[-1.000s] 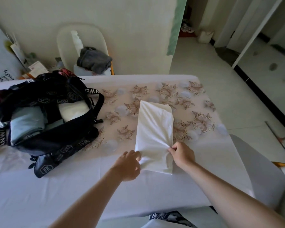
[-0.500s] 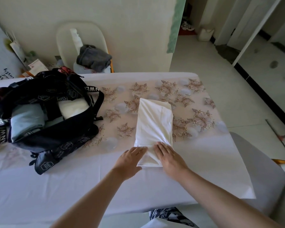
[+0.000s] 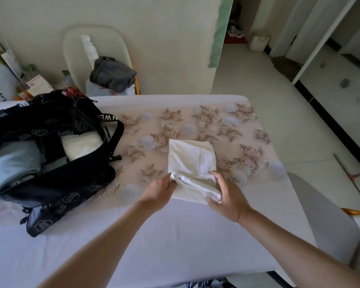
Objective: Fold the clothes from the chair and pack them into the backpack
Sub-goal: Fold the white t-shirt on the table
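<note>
- Gripping the near end of the white garment [image 3: 190,161], I am holding that end raised and doubled over, mid-table [image 3: 175,235].
- My left hand [image 3: 158,192] is pinching its left corner, fingers curled.
- My right hand [image 3: 227,194] is clasping its right corner.
- The open backpack [image 3: 50,179] is lying at the left, with folded clothes inside.
- 1 grey garment [image 3: 112,73] is sitting on the far chair [image 3: 75,48].
</note>
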Demonstrator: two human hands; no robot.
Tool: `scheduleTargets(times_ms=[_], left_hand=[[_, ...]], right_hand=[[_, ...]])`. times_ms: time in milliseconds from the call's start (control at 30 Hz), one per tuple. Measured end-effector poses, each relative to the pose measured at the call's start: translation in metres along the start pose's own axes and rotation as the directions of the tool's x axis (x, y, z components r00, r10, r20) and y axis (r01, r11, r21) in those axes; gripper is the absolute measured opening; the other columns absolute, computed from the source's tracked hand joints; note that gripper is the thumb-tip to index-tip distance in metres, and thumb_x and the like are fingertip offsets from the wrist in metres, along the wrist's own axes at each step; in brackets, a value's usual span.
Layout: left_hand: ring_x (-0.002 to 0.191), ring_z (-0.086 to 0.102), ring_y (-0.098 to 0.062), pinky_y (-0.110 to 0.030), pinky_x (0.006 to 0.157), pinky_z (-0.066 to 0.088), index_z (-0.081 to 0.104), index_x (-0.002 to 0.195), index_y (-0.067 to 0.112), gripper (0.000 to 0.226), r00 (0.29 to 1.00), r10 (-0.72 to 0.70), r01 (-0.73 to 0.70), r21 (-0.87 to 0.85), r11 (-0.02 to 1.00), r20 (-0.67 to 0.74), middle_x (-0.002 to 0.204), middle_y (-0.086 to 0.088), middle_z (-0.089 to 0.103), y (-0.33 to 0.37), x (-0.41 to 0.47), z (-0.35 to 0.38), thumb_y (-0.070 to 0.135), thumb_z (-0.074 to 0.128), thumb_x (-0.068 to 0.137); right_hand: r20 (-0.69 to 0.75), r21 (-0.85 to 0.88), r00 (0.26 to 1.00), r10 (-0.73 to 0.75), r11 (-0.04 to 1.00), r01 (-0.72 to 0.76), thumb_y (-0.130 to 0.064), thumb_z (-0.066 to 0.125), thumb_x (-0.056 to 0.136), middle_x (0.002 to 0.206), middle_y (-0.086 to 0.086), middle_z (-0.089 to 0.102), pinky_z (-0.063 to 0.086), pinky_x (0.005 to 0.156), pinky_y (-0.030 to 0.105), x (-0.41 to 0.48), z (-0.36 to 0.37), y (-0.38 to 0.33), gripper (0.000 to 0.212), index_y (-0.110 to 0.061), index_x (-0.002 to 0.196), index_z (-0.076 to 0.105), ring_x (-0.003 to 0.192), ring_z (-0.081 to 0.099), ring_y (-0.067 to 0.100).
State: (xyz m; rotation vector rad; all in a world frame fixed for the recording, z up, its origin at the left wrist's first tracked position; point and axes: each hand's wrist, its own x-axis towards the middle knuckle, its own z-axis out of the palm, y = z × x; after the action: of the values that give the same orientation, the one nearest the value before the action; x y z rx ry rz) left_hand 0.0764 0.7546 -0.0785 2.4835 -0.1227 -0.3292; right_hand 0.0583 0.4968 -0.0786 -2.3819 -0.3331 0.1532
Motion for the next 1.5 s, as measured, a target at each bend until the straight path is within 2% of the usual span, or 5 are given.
scheduleTargets(times_ms=[200, 400, 733, 933, 1500], left_hand=[[0.088, 0.06, -0.028, -0.041, 0.074, 0.052, 0.054, 0.107, 0.017, 0.023, 0.957, -0.214, 0.174, -0.203, 0.964, -0.195, 0.098, -0.004, 0.063, 0.011, 0.043, 0.006, 0.037, 0.045, 0.1], [0.132, 0.045, -0.026, -0.041, 0.109, 0.036, 0.059, 0.129, 0.016, 0.04, 0.732, 0.657, -0.542, 0.432, 0.721, -0.178, 0.14, -0.003, 0.053, 0.012, 0.057, 0.026, 0.035, 0.057, 0.094], [0.145, 0.03, -0.029, -0.048, 0.116, 0.027, 0.041, 0.146, 0.025, 0.092, 0.869, 0.475, -0.487, 0.399, 0.777, 0.137, 0.154, -0.003, 0.039, -0.018, 0.083, 0.043, 0.066, 0.06, 0.066], [0.139, 0.042, -0.024, -0.044, 0.115, 0.034, 0.051, 0.136, 0.002, 0.103, 0.869, 0.492, -0.466, 0.254, 0.847, -0.046, 0.144, -0.01, 0.051, -0.019, 0.081, 0.042, 0.082, 0.057, 0.071], [0.091, 0.061, 0.0, -0.012, 0.074, 0.046, 0.064, 0.114, 0.039, 0.055, 1.0, 0.018, -0.011, -0.246, 0.969, 0.026, 0.103, 0.021, 0.062, 0.008, 0.068, -0.012, 0.051, 0.084, 0.065]], right_hand=[[-0.113, 0.051, 0.896, 0.429, 0.903, -0.426, -0.047, 0.059, 0.094, 0.077, -0.003, 0.065, 0.042, 0.063, 0.029, 0.053, 0.007, 0.001, 0.022, -0.025, 0.094, 0.059, 0.079, 0.063, 0.024], [-0.086, -0.168, 0.842, 0.533, 0.825, -0.54, -0.048, 0.035, 0.104, 0.11, 0.018, 0.069, 0.046, 0.083, 0.038, 0.101, 0.005, -0.002, 0.052, -0.007, 0.108, 0.066, 0.106, 0.063, 0.036], [-0.07, -0.438, 0.927, -0.37, 0.846, 0.304, -0.032, 0.054, 0.094, 0.132, 0.01, 0.055, 0.036, 0.111, 0.042, 0.09, 0.028, 0.026, 0.046, -0.005, 0.132, 0.056, 0.126, 0.049, 0.029], [0.206, -0.465, 0.963, -0.176, 0.848, 0.254, -0.072, 0.056, 0.073, 0.153, 0.008, 0.039, 0.03, 0.118, 0.038, 0.083, 0.027, 0.046, 0.097, -0.007, 0.144, 0.042, 0.144, 0.033, 0.024], [0.196, 0.084, 0.931, 0.307, 0.941, -0.328, -0.053, 0.085, 0.065, 0.103, -0.018, 0.064, 0.046, 0.074, 0.019, 0.088, -0.024, 0.027, 0.053, -0.037, 0.109, 0.06, 0.095, 0.06, 0.003]])
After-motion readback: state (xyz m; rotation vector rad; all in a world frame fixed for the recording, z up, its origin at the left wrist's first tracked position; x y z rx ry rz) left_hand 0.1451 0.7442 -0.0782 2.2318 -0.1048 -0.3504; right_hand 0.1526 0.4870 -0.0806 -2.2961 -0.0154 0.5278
